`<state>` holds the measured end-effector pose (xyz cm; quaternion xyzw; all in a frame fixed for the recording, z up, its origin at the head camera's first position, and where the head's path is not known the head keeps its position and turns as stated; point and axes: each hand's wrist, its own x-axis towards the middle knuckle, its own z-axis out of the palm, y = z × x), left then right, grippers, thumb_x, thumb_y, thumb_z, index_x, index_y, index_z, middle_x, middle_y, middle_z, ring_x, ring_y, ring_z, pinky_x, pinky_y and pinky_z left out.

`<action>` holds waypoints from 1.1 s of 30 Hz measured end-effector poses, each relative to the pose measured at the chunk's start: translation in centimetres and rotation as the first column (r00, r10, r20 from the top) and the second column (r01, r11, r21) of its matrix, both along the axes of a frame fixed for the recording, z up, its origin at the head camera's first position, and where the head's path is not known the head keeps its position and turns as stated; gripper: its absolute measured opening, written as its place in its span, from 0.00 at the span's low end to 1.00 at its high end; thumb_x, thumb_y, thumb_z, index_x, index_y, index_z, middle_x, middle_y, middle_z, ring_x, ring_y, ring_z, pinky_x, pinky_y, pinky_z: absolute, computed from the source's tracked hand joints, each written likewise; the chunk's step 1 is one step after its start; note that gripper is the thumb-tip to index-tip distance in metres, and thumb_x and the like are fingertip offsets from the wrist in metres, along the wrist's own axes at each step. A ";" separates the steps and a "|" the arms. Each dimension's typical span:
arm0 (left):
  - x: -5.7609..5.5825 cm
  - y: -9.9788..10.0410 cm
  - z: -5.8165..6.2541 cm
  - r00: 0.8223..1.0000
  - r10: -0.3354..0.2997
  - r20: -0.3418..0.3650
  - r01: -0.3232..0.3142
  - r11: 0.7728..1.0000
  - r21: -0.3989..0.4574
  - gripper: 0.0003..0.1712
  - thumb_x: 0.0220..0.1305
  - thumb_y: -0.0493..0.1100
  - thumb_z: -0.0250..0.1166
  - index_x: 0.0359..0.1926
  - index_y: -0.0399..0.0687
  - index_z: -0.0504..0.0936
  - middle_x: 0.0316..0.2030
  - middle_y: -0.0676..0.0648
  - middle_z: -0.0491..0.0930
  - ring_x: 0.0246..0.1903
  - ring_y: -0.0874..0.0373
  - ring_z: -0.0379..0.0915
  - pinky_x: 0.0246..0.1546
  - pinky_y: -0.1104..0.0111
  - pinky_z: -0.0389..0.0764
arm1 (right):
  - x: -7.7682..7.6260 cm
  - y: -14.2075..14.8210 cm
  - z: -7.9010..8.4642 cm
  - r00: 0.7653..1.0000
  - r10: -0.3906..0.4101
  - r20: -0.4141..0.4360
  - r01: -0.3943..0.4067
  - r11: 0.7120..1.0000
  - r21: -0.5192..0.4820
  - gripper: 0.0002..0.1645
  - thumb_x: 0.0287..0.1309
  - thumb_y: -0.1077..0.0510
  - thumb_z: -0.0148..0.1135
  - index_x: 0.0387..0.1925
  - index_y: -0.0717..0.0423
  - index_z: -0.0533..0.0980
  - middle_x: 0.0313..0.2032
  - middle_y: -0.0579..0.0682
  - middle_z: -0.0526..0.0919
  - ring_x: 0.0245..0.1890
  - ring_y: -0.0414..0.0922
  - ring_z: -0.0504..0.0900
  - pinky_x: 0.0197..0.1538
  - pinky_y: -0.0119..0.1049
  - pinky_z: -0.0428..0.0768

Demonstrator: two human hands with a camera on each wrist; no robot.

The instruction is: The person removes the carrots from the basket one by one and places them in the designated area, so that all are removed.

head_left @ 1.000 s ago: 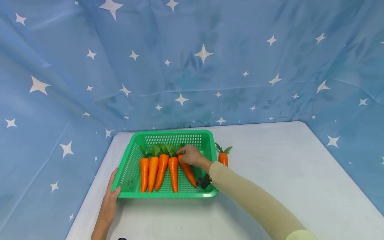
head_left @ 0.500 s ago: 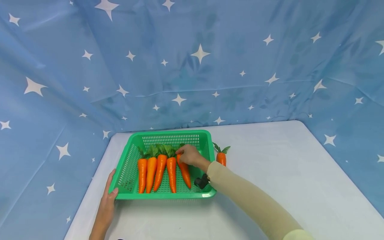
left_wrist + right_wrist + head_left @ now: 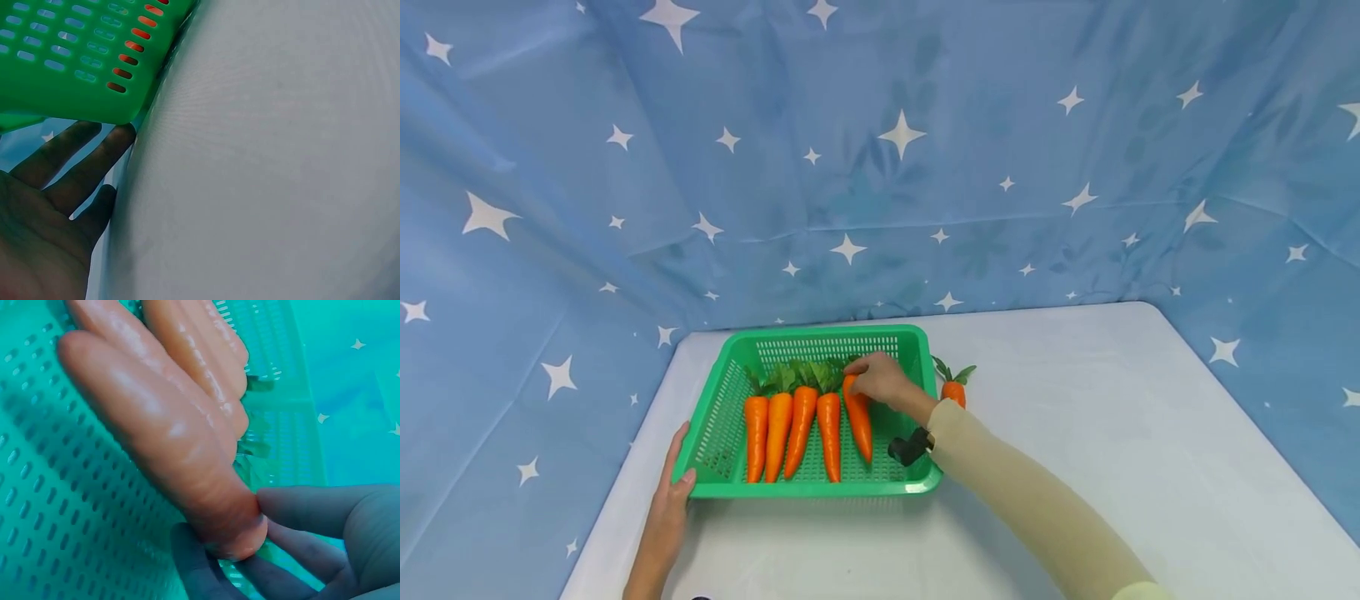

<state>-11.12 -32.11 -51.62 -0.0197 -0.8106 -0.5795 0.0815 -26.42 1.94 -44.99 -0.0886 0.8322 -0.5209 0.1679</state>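
Observation:
My right hand pinches an orange carrot near its leafy top, in the right part of a green plastic basket. In the right wrist view, the thumb and fingers lie on either side of the thick end of the carrot, which slants up left. My left hand is at the basket's front left corner, thumb at the rim. In the left wrist view, its straight fingers reach the outer wall of the basket.
Several more carrots lie side by side in the basket, leaves toward the back. One separate carrot lies outside on the white table, partly hidden by the sleeve. A blue curtain with stars hangs behind.
My right hand has lifted the pinched carrot slightly and moved it a little toward the back; its tip has swung left. The left hand stays at the basket's corner.

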 end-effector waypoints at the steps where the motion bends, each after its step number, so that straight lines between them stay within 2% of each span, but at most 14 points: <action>1: 0.0 0.0 0.0 1.000 0.000 -0.001 0.000 1.000 -0.005 0.37 0.83 0.50 0.41 0.88 0.57 0.47 0.86 0.46 0.40 0.82 0.46 0.31 0.70 0.27 0.34 | 0.0 0.2 0.1 1.000 -0.005 0.011 0.005 1.000 -0.021 0.24 0.66 0.71 0.65 0.64 0.65 0.82 0.60 0.62 0.84 0.42 0.51 0.88 0.42 0.43 0.87; 8: -0.4 0.1 0.3 1.000 -0.008 0.010 0.008 1.000 -0.007 0.37 0.83 0.50 0.42 0.88 0.62 0.46 0.86 0.47 0.39 0.82 0.41 0.30 0.70 0.25 0.35 | 0.1 1.4 1.0 0.997 -0.028 0.077 0.037 0.991 -0.130 0.24 0.70 0.70 0.64 0.66 0.67 0.80 0.63 0.63 0.82 0.48 0.54 0.87 0.46 0.48 0.87; 14: -0.4 0.2 0.2 1.000 -0.013 0.010 0.013 1.000 -0.002 0.38 0.83 0.50 0.42 0.88 0.57 0.46 0.86 0.46 0.39 0.82 0.44 0.31 0.71 0.28 0.36 | 0.4 1.8 1.4 0.994 -0.037 0.104 0.057 0.980 -0.193 0.25 0.71 0.68 0.65 0.67 0.65 0.80 0.64 0.61 0.82 0.51 0.54 0.86 0.50 0.50 0.87; 25: -0.3 0.2 -0.1 1.000 -0.009 0.011 0.009 1.000 0.002 0.37 0.84 0.49 0.42 0.88 0.58 0.47 0.86 0.47 0.40 0.82 0.47 0.33 0.72 0.32 0.36 | 0.8 3.1 2.9 0.990 -0.087 0.110 0.115 0.952 -0.284 0.23 0.70 0.68 0.67 0.65 0.65 0.81 0.61 0.61 0.84 0.54 0.56 0.86 0.52 0.51 0.87; 33: 0.0 -0.1 0.0 1.000 -0.001 0.008 0.001 1.000 0.001 0.37 0.84 0.49 0.41 0.88 0.58 0.46 0.86 0.45 0.39 0.82 0.43 0.30 0.70 0.27 0.34 | 0.9 5.0 4.0 0.992 -0.075 0.106 0.105 0.942 -0.320 0.25 0.72 0.66 0.66 0.68 0.63 0.79 0.66 0.61 0.80 0.62 0.58 0.82 0.57 0.52 0.84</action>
